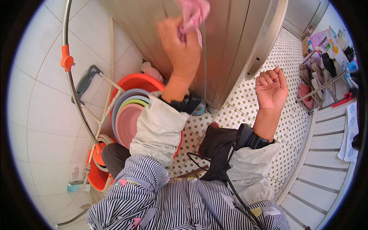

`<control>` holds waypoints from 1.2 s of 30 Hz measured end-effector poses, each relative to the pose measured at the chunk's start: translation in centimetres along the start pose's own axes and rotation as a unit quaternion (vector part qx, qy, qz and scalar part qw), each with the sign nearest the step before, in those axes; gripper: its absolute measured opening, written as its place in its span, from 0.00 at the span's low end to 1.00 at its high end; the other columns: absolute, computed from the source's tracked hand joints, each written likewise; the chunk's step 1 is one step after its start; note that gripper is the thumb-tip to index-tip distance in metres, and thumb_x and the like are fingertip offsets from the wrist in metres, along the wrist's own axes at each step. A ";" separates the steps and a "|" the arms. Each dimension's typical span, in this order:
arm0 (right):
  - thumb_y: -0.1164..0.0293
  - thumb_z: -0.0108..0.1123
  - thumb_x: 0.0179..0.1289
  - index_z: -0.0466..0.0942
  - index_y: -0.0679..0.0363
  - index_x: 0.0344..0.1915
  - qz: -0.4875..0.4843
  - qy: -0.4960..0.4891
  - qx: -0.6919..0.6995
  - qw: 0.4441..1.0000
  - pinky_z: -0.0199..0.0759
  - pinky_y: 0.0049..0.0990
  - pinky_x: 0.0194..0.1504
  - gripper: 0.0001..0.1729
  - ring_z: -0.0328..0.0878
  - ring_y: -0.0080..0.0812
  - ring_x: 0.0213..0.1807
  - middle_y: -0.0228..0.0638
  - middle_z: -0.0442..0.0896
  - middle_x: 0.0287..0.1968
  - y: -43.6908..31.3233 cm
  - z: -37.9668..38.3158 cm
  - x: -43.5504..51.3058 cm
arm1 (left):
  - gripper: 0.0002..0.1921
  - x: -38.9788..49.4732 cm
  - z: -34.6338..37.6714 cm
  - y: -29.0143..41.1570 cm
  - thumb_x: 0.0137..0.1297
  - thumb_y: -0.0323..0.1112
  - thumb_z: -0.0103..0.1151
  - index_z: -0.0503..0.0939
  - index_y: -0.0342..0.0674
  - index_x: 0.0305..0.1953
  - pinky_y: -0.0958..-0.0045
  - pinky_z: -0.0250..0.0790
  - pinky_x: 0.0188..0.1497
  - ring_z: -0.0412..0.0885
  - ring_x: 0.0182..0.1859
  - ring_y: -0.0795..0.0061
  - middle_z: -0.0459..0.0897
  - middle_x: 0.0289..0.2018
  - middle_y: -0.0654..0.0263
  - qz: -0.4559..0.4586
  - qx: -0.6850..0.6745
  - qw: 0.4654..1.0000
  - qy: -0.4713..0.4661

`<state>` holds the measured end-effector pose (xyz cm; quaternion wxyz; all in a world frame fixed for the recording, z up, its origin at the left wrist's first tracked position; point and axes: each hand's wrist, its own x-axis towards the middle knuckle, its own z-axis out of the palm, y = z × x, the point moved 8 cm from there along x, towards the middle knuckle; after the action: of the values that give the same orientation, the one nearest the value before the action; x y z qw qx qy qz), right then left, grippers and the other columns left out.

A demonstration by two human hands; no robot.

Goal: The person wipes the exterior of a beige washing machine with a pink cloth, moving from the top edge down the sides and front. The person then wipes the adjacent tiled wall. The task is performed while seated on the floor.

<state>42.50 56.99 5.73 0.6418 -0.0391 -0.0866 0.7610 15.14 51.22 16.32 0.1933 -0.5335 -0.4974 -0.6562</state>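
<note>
My left hand (179,49) grips a crumpled pink cloth (197,14) at the top of the view. The cloth is in front of the brownish, metallic-looking door (227,43), and whether it touches the surface I cannot tell. Part of the cloth runs out of the top edge. Slight blur covers the hand's knuckles. Out to the right of the door's edge (258,46), my right hand (271,89) is raised palm up, fingers curled in loosely with nothing in them. Black straps with devices sit on both wrists, over pale oversleeves.
Nested plastic basins (129,123) stand in a large red tub (138,79) below my left arm. A mop with a red bucket (97,178) leans by the tiled wall (51,109). At right are a shoe rack (325,74) and a white slatted bench-like piece (327,152).
</note>
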 end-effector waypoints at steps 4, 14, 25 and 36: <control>0.70 0.55 0.72 0.78 0.61 0.39 0.002 -0.004 0.001 1.000 0.59 0.25 0.31 0.07 0.64 0.25 0.27 0.28 0.75 0.28 0.1 0.1 0.0 | 0.11 -8.9 1.3 -4.6 0.60 0.23 0.56 0.75 0.35 0.44 0.59 0.67 0.46 0.72 0.44 0.50 0.74 0.39 0.52 -0.088 -0.074 0.992 -0.041; 0.69 0.55 0.72 0.78 0.59 0.38 -0.007 0.012 -0.013 1.000 0.59 0.25 0.31 0.07 0.64 0.25 0.27 0.27 0.74 0.26 -0.1 0.0 -0.1 | 0.08 -4.4 1.3 2.0 0.61 0.23 0.59 0.77 0.36 0.42 0.63 0.67 0.42 0.73 0.39 0.57 0.75 0.36 0.57 0.016 -0.060 0.998 -0.022; 0.69 0.55 0.72 0.78 0.60 0.38 -0.002 -0.002 -0.010 1.000 0.59 0.25 0.31 0.07 0.64 0.25 0.27 0.27 0.74 0.27 -0.4 0.1 -0.2 | 0.16 -11.5 3.6 -0.8 0.51 0.21 0.57 0.77 0.38 0.44 0.55 0.68 0.45 0.73 0.44 0.48 0.73 0.42 0.52 -0.006 -0.073 0.992 -0.107; 0.69 0.55 0.72 0.77 0.59 0.38 -0.014 0.008 -0.018 1.000 0.59 0.25 0.31 0.07 0.64 0.25 0.27 0.27 0.73 0.27 -0.7 -0.1 -0.2 | 0.16 -13.6 2.7 2.7 0.50 0.20 0.59 0.78 0.39 0.43 0.57 0.70 0.44 0.74 0.44 0.50 0.73 0.40 0.55 -0.015 -0.080 0.990 -0.116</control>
<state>43.27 56.89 5.77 0.6526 -0.0555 -0.0952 0.7496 23.46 48.57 5.25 0.0815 -0.6120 -0.4701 -0.6307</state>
